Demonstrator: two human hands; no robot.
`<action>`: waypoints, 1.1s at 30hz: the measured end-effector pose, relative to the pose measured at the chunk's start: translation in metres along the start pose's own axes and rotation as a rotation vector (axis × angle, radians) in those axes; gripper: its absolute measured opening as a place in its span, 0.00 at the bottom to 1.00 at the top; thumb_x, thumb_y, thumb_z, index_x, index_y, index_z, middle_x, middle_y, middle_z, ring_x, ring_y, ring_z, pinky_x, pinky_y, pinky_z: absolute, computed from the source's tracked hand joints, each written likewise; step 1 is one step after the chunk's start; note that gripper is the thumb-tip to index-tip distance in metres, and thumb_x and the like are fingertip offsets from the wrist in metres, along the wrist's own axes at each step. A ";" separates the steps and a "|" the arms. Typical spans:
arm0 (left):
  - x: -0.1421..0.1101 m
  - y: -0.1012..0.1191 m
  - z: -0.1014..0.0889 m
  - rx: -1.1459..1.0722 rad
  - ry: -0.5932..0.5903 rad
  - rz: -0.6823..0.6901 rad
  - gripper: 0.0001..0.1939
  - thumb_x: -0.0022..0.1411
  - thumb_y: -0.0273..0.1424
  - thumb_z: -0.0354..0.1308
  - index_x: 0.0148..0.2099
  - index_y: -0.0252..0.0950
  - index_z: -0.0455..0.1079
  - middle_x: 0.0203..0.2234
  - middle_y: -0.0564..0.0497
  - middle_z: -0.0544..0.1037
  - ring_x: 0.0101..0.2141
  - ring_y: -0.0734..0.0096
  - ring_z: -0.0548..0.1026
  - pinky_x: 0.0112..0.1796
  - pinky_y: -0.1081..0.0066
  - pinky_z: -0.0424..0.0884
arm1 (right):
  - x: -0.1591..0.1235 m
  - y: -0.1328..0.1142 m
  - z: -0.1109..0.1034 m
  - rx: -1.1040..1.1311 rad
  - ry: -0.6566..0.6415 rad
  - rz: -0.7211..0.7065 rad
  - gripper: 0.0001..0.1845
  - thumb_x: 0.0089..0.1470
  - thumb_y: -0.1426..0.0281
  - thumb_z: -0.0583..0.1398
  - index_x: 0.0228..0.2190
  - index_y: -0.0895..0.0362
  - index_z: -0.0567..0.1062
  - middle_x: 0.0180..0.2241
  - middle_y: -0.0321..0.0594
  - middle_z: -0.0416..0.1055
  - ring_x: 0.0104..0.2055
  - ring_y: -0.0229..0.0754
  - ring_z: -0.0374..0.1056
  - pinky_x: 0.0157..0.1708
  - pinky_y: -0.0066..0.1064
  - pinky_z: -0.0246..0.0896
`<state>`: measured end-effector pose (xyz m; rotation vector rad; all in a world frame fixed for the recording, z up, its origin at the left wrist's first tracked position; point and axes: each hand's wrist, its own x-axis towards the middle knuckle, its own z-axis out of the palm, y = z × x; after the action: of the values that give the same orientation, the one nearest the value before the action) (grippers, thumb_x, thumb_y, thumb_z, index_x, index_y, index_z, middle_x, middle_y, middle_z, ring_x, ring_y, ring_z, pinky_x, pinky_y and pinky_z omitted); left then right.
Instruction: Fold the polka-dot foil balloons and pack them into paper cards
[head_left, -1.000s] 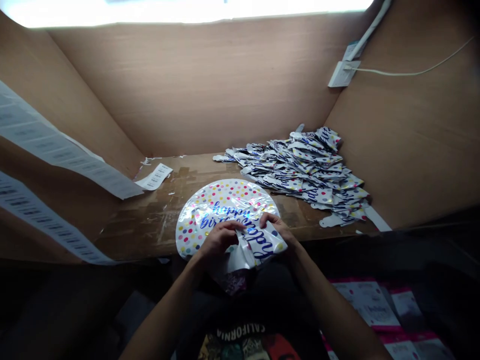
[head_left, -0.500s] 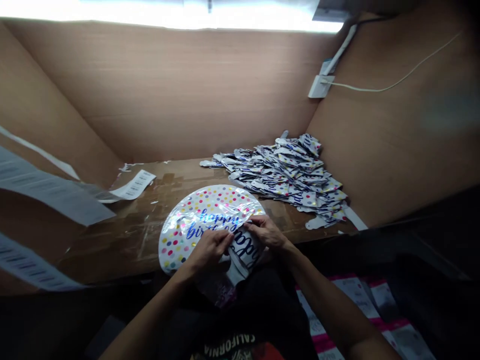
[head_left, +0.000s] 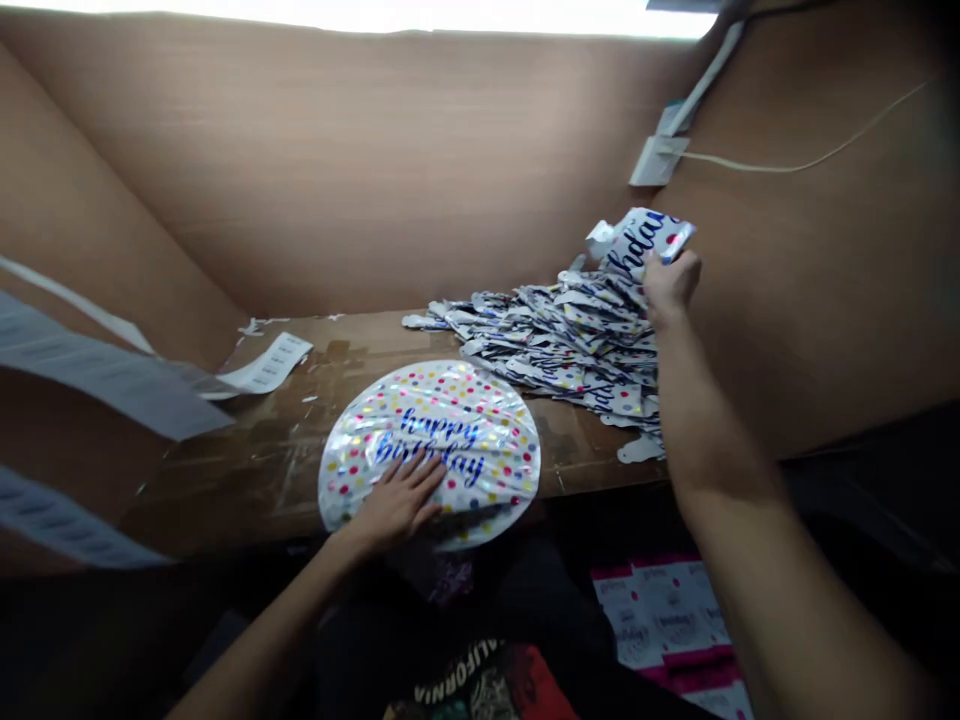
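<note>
Foil balloon (head_left: 480, 425): round, flat, silver, printed "happy birthday" in blue script among multicoloured dots. Location: on the table (head_left: 262, 470), at its near edge, just beside the pile.

Left grip (head_left: 397, 505): released, palm down on the balloon's near side, fingers spread, pressing rather than clenching.

Right grip (head_left: 671, 285): clenched, raised at the far right of the pile, holding a folded balloon (head_left: 641, 240) by one end. Blue script shows on that balloon, and its upper end stands free near the wall (head_left: 375, 170).

Pile (head_left: 570, 340): many folded balloons of the same print, loosely heaped and overlapping, at the table's far right.

Change: both hands were bunched over creased foil at the near balloon a moment ago. Now that balloon lies open and flat under one hand, and the other has moved to the pile, so the work has split between the two spots.

Also present: label strip (head_left: 270, 365) on the table; label sheets (head_left: 97, 365) hanging at left; socket plate (head_left: 656, 160) and cable (head_left: 802, 160) on the wall; printed cards (head_left: 667, 620) below the table at right.
</note>
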<state>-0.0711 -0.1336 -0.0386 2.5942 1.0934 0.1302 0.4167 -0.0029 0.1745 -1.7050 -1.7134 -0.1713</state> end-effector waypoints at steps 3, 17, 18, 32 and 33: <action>0.020 -0.012 0.012 0.118 0.066 -0.094 0.31 0.74 0.46 0.48 0.75 0.46 0.54 0.74 0.49 0.52 0.73 0.49 0.49 0.68 0.44 0.45 | -0.025 -0.017 0.038 0.043 -0.002 0.071 0.29 0.72 0.72 0.44 0.61 0.88 0.52 0.56 0.85 0.60 0.55 0.51 0.62 0.52 0.45 0.54; 0.041 -0.038 0.002 0.012 0.287 -0.164 0.10 0.71 0.37 0.58 0.42 0.37 0.75 0.48 0.43 0.78 0.51 0.55 0.73 0.54 0.54 0.69 | -0.271 -0.153 0.178 0.046 -0.726 -0.381 0.14 0.68 0.60 0.56 0.39 0.55 0.77 0.41 0.46 0.73 0.45 0.49 0.65 0.44 0.37 0.57; 0.039 -0.038 -0.002 -0.022 0.290 -0.145 0.10 0.70 0.37 0.58 0.43 0.37 0.75 0.48 0.42 0.78 0.51 0.55 0.74 0.55 0.54 0.69 | -0.264 -0.149 0.178 0.099 -0.768 -0.342 0.16 0.70 0.62 0.53 0.36 0.55 0.76 0.38 0.45 0.73 0.42 0.47 0.65 0.42 0.35 0.56; -0.073 -0.096 -0.052 -0.100 0.132 0.080 0.22 0.60 0.26 0.57 0.55 0.41 0.78 0.62 0.45 0.74 0.68 0.55 0.62 0.66 0.52 0.60 | -0.241 -0.121 0.137 0.364 -0.799 -0.518 0.17 0.51 0.66 0.64 0.44 0.57 0.76 0.53 0.51 0.74 0.55 0.55 0.67 0.58 0.45 0.57; -0.076 -0.103 -0.052 -0.144 0.119 0.083 0.19 0.62 0.29 0.56 0.53 0.41 0.80 0.62 0.45 0.74 0.68 0.54 0.62 0.66 0.52 0.60 | -0.250 -0.113 0.135 0.340 -0.821 -0.555 0.25 0.49 0.71 0.63 0.51 0.56 0.75 0.58 0.52 0.71 0.61 0.56 0.64 0.63 0.50 0.51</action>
<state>-0.2054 -0.1065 -0.0206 2.5293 0.9771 0.3734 0.2334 -0.1492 -0.0216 -1.0547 -2.5981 0.6231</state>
